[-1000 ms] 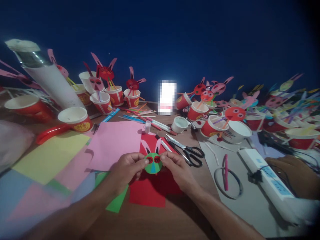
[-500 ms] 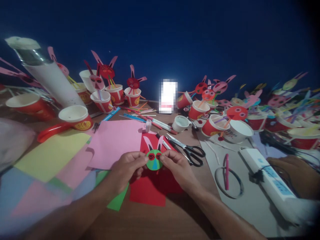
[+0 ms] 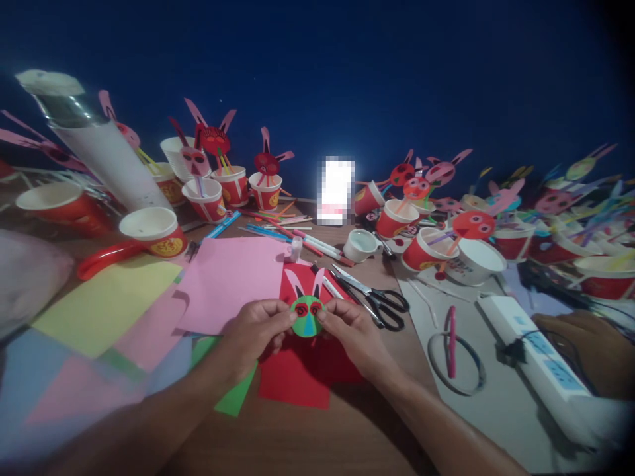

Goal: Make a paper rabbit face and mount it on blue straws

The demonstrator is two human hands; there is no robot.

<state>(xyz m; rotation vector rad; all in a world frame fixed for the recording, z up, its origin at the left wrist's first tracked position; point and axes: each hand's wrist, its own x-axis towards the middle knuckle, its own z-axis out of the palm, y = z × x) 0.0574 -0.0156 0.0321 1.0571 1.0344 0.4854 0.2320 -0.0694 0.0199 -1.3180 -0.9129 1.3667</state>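
A green paper rabbit face (image 3: 300, 326) with pink ears, red eye patches and a blue nose is held up between my two hands. My left hand (image 3: 260, 326) pinches its left edge between thumb and fingers. On the opposite edge, the thumb and fingers of my right hand (image 3: 351, 324) are closed the same way. Beneath the face lies red paper (image 3: 295, 387), and a green sheet (image 3: 235, 395) sticks out below my left wrist. Black-handled scissors (image 3: 389, 307) rest just beyond my right hand, beside a marker (image 3: 331, 287).
Pink paper (image 3: 231, 281) and yellow paper (image 3: 112, 307) lie to the left. Red-and-white paper cups (image 3: 265, 197) holding rabbit faces stand along the back. A small white cup (image 3: 360, 246) sits mid-table. At right are a power strip (image 3: 533, 354) and another person's hand (image 3: 590, 350).
The whole view has shifted very slightly. Both hands keep the same pinch on the rabbit face, and nothing on the table has visibly moved.
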